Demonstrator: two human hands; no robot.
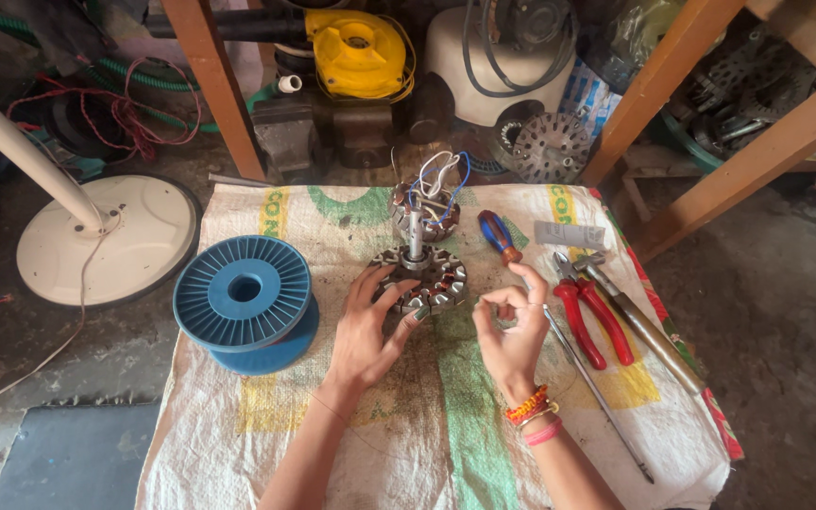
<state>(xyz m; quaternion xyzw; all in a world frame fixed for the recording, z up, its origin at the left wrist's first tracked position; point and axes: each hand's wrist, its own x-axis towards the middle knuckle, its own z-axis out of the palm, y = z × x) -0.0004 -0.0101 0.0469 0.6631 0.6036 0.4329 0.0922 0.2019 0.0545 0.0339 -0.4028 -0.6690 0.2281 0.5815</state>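
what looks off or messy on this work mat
Nothing looks broken. The wired winding part behind the stator has loose wire ends sticking up, and the woven sack mat is stained. The left hand rests on the stator.

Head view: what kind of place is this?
Probably a small motor or fan repair workshop: a motor stator under the left hand, red-handled pliers on a woven sack, motor housings piled behind.

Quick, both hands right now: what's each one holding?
Left hand: open, fingers resting on the motor stator.
Right hand: thumb and forefinger pinched; anything between them is too small to tell.
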